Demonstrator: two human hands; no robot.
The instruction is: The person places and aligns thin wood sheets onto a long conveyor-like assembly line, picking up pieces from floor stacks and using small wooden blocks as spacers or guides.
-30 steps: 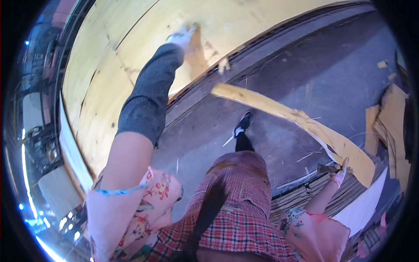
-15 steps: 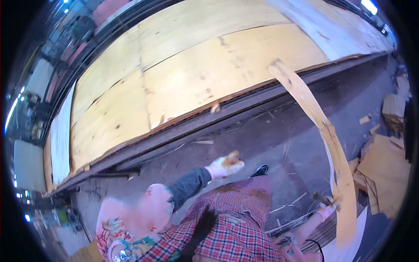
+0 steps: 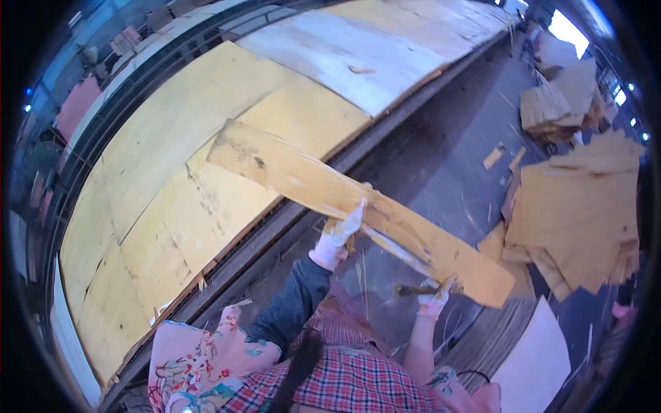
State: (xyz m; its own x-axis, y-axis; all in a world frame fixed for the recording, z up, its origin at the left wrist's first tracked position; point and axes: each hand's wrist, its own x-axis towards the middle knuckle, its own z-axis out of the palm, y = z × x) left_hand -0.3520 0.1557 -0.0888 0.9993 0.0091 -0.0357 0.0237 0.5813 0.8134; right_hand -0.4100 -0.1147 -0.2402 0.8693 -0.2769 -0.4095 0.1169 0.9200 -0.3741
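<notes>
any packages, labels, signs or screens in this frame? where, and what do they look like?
None that can be made out. Only bare wood: a veneer strip held by the left hand and right hand, sheets on the long table, loose veneer piles on the floor.

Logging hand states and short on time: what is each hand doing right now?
Left hand: closed on the long veneer strip, gripping its edge.
Right hand: closed on the same strip's near end, a dark tool handle in its grip.
</notes>
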